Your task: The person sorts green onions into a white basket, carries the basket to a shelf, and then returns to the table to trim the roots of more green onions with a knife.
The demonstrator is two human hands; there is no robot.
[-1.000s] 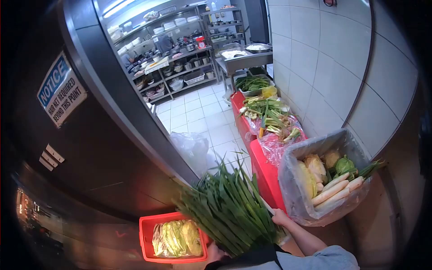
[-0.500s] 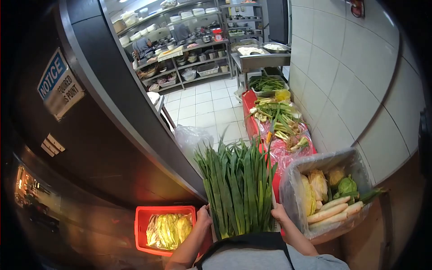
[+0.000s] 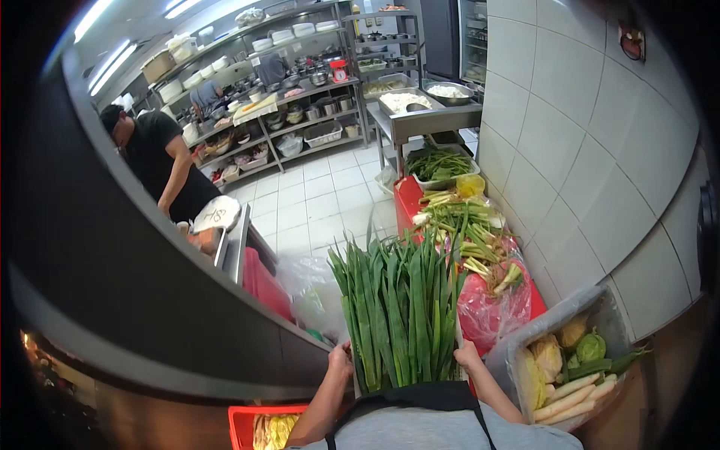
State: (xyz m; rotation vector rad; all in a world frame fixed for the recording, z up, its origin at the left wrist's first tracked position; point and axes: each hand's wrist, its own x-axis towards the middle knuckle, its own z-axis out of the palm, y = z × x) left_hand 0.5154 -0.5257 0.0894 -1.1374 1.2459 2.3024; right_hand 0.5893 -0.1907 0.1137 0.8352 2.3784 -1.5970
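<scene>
A thick bunch of long green leeks stands out in front of my body, leaf ends pointing away. It lies in a pale container whose side edge shows at the right; the leaves hide most of the rest. My left hand is closed on the container's left side, and my right hand grips the right side. To the right of my right hand is a plastic-lined bin holding white radishes and cabbages. Below my left forearm sits a red bin with yellowish leafy vegetables.
Ahead on the right, green onions lie on red crates along the tiled wall. A steel table stands beyond. A dark partition curves along the left; behind it a person bends over a counter. White tiled floor lies ahead.
I have moved forward through the opening with the container of leeks. Both bins have slid down in view, the notice sign has left it, and a person has appeared at left.
</scene>
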